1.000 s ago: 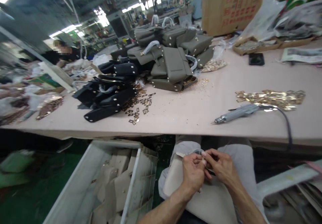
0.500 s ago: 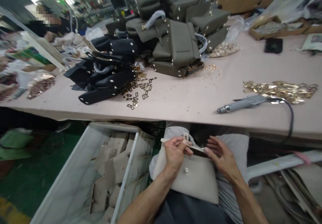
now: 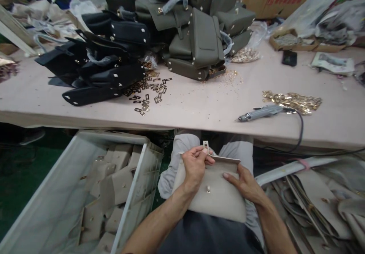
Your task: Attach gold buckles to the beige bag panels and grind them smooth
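The left hand (image 3: pixel 195 165), fingers curled tight, pinches a slotted tab (image 3: pixel 205 142) atop the pale bag (image 3: pixel 215 204) on the lap (image 3: pixel 185 142); the right hand (image 3: pixel 245 183), thumb parted from fingers, grips the bag's near side edge. A loose pinch could let the tab slip. Counted: two hands, one held bag, one tab, one clasp (image 3: pixel 208 189), one screwdriver (image 3: pixel 261 113) beyond them.
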